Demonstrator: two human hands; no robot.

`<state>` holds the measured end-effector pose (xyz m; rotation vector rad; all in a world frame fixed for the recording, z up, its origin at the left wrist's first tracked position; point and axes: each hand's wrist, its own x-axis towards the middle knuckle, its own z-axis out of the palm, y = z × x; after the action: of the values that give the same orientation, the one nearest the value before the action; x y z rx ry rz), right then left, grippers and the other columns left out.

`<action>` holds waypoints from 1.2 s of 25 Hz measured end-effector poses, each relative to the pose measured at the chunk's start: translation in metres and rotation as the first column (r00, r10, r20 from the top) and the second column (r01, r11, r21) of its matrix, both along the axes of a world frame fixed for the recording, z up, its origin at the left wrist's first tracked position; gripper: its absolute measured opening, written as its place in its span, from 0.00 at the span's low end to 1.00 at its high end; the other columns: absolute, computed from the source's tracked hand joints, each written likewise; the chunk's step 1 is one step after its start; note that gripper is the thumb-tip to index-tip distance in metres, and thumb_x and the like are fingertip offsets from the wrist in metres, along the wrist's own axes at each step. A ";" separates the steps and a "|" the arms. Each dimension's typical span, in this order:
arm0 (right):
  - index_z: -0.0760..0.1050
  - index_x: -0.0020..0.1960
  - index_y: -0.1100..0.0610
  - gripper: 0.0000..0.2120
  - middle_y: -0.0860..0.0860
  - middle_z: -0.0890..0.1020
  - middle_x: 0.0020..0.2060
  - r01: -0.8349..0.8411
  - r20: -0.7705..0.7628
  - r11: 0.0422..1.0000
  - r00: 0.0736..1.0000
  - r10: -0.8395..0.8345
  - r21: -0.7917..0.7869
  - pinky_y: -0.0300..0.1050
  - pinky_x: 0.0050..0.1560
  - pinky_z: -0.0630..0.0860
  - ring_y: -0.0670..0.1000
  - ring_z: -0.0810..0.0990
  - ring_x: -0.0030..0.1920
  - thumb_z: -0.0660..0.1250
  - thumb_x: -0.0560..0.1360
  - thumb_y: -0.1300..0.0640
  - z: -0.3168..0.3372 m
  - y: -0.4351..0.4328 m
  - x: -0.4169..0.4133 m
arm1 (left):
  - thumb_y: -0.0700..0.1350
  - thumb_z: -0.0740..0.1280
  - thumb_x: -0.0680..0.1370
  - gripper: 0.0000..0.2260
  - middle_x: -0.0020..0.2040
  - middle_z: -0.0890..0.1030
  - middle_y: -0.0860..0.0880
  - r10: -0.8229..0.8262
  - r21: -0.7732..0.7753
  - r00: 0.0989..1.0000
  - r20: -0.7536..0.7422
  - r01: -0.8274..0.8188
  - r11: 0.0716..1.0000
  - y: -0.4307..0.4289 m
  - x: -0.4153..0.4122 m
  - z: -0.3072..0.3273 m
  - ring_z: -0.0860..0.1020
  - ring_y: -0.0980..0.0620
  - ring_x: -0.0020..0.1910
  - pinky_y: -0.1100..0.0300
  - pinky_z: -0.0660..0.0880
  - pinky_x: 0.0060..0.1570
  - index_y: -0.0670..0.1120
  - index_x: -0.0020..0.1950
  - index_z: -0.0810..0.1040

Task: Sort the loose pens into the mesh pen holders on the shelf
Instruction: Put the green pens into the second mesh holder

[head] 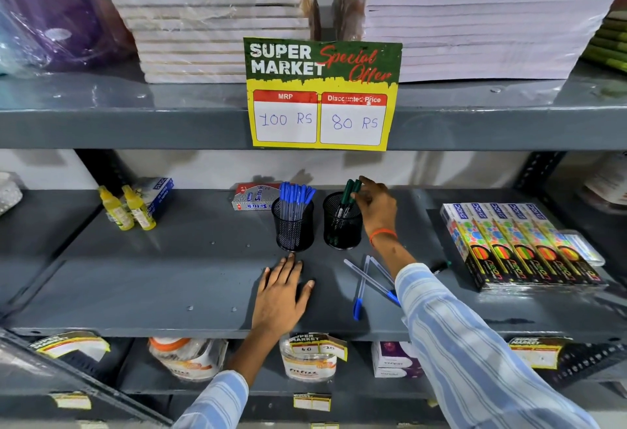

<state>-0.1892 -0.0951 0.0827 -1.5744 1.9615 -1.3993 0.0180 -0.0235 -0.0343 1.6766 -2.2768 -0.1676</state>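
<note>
**Green pens at the right-hand holder, blue pens still loose on the shelf**

The grey metal shelf (142,279) carries everything here. Along its right side lies a row of colourful boxed pencil packs (519,245). Near the middle stand two black mesh pen holders side by side: the left mesh holder (294,228) is packed with upright blue-capped pens (296,198), and the right mesh holder (342,225) has green-capped pens (347,196) standing in it.

The left hand (281,296) lies flat, palm down, on the shelf just in front of the left holder, fingers spread, its grip wide open and holding nothing.

The right hand (378,206) reaches over the right holder; its grip is pinched on the tops of the green-capped pens.

Three loose blue pens (368,281) lie crossed on the shelf in front of the right holder, partly under the striped sleeve (475,344). A dark green-tipped marker (441,267) lies just beyond that sleeve.
</note>
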 end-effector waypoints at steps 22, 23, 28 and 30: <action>0.80 0.49 0.63 0.08 0.57 0.81 0.49 -0.167 -0.244 0.709 0.865 0.438 0.685 0.40 0.54 0.72 0.57 0.80 0.54 0.70 0.71 0.67 -0.016 0.100 -0.081 | 0.58 0.51 0.80 0.25 0.76 0.61 0.47 -0.023 0.004 0.999 -0.042 0.023 1.000 0.001 0.000 0.000 0.56 0.49 0.76 0.48 0.49 0.74 0.47 0.73 0.61; 0.80 0.50 0.63 0.08 0.59 0.82 0.51 -0.178 -0.236 0.726 0.872 0.429 0.664 0.39 0.52 0.71 0.57 0.80 0.53 0.70 0.71 0.66 -0.011 0.097 -0.078 | 0.58 0.52 0.80 0.25 0.76 0.61 0.47 -0.020 0.006 0.999 -0.041 0.020 1.000 0.001 0.000 0.000 0.56 0.49 0.76 0.48 0.49 0.75 0.47 0.73 0.61; 0.77 0.55 0.62 0.11 0.60 0.84 0.46 -0.166 -0.147 0.978 0.972 0.184 0.122 0.45 0.51 0.77 0.54 0.82 0.46 0.69 0.73 0.63 0.026 0.079 -0.045 | 0.57 0.53 0.80 0.24 0.76 0.62 0.47 -0.014 -0.001 0.999 -0.035 0.014 1.000 0.001 0.001 0.000 0.57 0.49 0.75 0.48 0.50 0.75 0.47 0.73 0.62; 0.74 0.59 0.58 0.15 0.54 0.83 0.40 -0.090 0.006 0.983 0.996 0.093 -0.161 0.35 0.48 0.77 0.46 0.80 0.40 0.69 0.73 0.64 0.039 0.071 -0.030 | 0.57 0.53 0.80 0.24 0.76 0.62 0.47 -0.010 -0.002 1.000 -0.020 0.010 1.000 0.001 0.000 0.001 0.57 0.49 0.75 0.49 0.50 0.75 0.46 0.73 0.62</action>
<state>-0.2196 -0.0238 0.1217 -1.6960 1.7832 -1.5597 0.0179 -0.0224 -0.0337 1.6558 -2.2699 -0.1841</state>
